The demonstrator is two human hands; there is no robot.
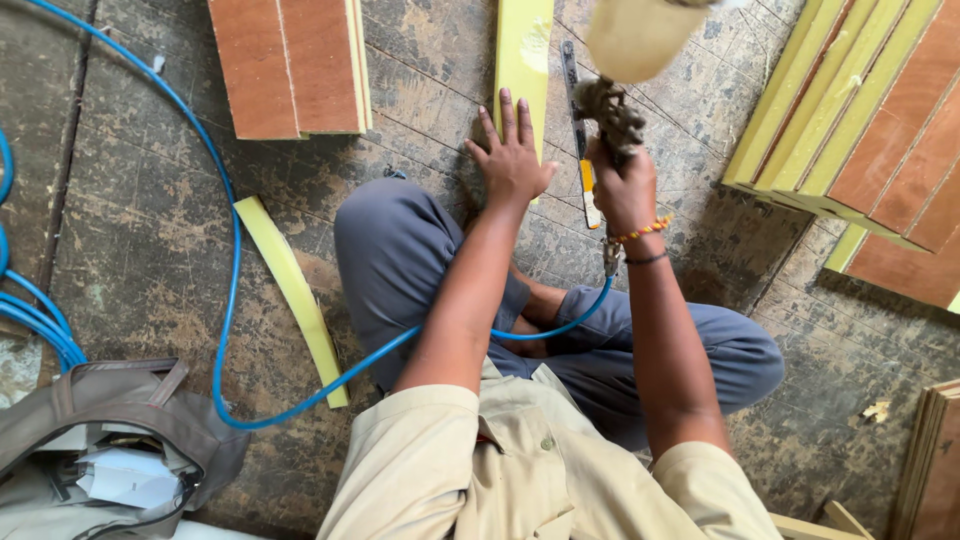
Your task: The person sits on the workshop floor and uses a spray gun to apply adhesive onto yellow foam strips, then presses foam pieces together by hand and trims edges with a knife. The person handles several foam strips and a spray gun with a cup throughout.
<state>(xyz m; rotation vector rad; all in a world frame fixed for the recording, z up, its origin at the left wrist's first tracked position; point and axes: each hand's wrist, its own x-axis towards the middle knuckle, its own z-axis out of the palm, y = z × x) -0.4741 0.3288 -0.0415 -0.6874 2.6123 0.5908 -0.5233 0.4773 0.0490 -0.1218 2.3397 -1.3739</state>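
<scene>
Two hands at work in the head view, seated cross-legged on a stained concrete floor (150,220). Left hand (512,160) spread flat, fingers splayed, pressing down on the near end of a long yellow-green strip (524,60) running away across the floor. Right hand (622,185) closed around the grip of a grimy spray gun (610,115), pale cup (640,35) above, blue air hose (225,250) trailing from below the wrist, under the arms and off to the left. Just beside the strip, a utility knife (580,150) lying on the floor. Likely trouble: overspray landing on the splayed fingers, given the nozzle so near them; the strip skidding if the palm pressure eases; the hose snagging on a knee and jerking the aim; the knife catching a knuckle.
</scene>
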